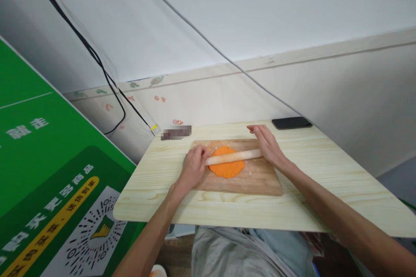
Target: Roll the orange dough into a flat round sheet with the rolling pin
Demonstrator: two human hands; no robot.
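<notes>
A light wooden rolling pin (234, 156) lies across a flattened round of orange dough (229, 170), which rests on a wooden cutting board (260, 187). Around the pin's left end, the fingers of my left hand (194, 163) are curled closed. My right hand (269, 147) has its palm against the pin's right end, with its fingers stretched forward rather than wrapped round it. Both ends of the pin are hidden by my hands. White flour-like specks show on the board near the dough.
The board sits on a pale wood-grain table (146, 199). A black phone (291, 123) lies at the back right, and a blurred-out dark object (176, 132) at the back left. Behind the table stands a wall with a grey cable (208, 41); a green sign (65, 160) is on the left.
</notes>
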